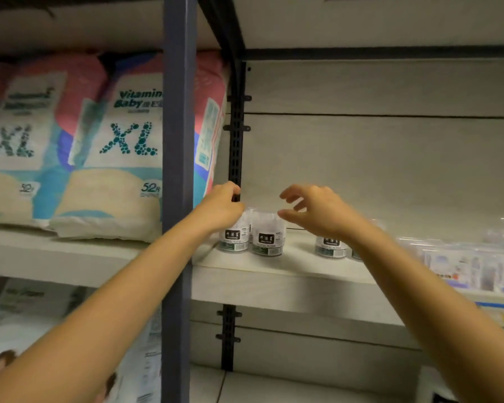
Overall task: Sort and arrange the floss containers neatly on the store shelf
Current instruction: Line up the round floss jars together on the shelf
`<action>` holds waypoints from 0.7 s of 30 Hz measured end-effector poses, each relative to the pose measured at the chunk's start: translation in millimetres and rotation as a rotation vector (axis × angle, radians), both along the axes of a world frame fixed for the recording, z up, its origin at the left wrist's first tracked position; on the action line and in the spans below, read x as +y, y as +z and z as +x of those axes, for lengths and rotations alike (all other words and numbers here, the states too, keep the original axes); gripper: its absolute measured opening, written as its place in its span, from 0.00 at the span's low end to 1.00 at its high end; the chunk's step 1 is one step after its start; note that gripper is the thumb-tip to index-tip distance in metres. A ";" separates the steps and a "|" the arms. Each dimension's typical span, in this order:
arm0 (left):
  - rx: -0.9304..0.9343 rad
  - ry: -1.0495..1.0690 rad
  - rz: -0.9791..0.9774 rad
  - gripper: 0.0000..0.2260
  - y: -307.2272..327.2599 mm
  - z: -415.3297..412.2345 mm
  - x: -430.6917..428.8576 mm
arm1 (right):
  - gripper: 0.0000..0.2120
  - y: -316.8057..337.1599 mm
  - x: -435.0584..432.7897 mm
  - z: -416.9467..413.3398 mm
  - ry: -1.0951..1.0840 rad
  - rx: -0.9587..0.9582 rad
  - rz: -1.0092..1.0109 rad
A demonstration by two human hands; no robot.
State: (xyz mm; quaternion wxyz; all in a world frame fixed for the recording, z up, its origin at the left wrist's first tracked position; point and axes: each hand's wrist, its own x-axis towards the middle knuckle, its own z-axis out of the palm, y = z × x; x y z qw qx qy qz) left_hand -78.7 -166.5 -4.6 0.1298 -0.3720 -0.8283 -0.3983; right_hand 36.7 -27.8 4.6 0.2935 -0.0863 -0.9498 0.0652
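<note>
Floss containers (266,238): clear tubs, dark labels, upright on the pale shelf (274,274); two touching at its left end, a third container (330,246) apart to the right. Left hand (220,209) grips the top of the leftmost container (234,239); right hand (317,210) hovers released, fingers spread, above the second. XL nappy packs (122,146) fill the neighbouring bay.

Both arms are reaching forward, the left grip (221,209) curling its fingers, the right grip (314,210) hovering, fingers spread.
</note>
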 end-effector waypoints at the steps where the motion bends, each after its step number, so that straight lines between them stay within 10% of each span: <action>1: 0.037 0.043 -0.064 0.17 0.2 -1.9 2.6 | 0.21 -0.5 -2.2 -9.7 -0.017 -0.007 -0.012; 9: 0.078 0.131 -0.369 0.20 -6.5 -13.5 25.0 | 0.26 -9.8 -10.2 -41.8 -0.132 -0.163 -0.081; 21: 0.039 0.101 -0.184 0.22 0.1 1.6 15.3 | 0.23 -9.5 -11.1 -28.5 -0.055 0.004 -0.159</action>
